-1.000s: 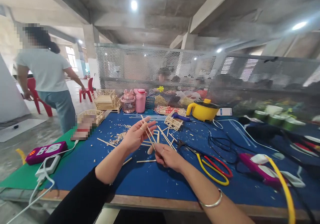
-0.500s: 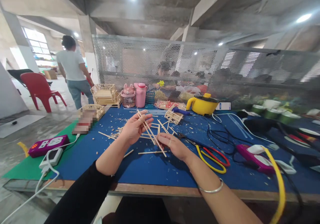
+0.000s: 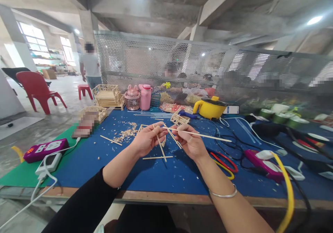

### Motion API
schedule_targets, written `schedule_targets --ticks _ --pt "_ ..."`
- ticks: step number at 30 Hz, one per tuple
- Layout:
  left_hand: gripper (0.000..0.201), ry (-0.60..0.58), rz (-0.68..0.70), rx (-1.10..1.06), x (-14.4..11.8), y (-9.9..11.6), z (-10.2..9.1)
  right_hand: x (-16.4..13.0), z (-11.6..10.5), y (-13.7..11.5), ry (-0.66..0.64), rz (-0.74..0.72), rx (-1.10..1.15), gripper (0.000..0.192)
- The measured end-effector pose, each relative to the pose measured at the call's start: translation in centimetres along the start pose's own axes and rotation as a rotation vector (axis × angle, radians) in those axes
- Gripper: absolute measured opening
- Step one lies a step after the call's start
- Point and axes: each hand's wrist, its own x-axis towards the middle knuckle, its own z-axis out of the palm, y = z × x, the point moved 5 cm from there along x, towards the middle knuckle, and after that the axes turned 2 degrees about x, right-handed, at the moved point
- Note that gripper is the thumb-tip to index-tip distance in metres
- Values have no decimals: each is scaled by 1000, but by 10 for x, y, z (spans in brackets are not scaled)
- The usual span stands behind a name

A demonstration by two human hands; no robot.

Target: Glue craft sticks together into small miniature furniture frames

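My left hand (image 3: 145, 140) is closed on a thin wooden stick (image 3: 161, 149) that slants down toward me. In my right hand (image 3: 191, 142), pinched between thumb and fingers, is a longer wooden stick (image 3: 212, 136) pointing off to the right. Its left end reaches my left fingertips. Further sticks show between the two hands; whether they are held or lie behind is unclear. Below them a loose stick (image 3: 149, 158) lies on the blue mat (image 3: 130, 172). Partly covered by my right wrist are cutters with red and yellow handles (image 3: 229, 163).
Wood scraps (image 3: 127, 133) lie left of centre. At the back stand a small stick frame (image 3: 180, 118) with a blue tool (image 3: 188, 114), a yellow pot (image 3: 211, 109), a pink bottle (image 3: 145, 97) and wooden racks (image 3: 108, 96). Purple power strips (image 3: 47, 149) and cables flank both sides.
My hands have come together at a similar height. The right hand has risen and now holds a stick pointing right. The person in the background has walked farther off.
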Motion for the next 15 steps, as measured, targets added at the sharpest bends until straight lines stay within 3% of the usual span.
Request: schedule_targets --ticks 4,6,8,11,15 --pt "17 -144 85 12 -5 -4 12 -3 4 7 -29 43 2 17" --pt "14 -162 119 20 -6 -4 14 -4 5 7 -27 33 -19 17" --pt "13 -120 150 18 -4 -2 12 -5 6 5 -39 18 -56 18" --pt "15 39 240 9 2 6 -1 -7 7 1 -71 9 -68 19" --pt "11 176 296 -20 8 18 -18 -5 1 -5 30 -14 -6 21"
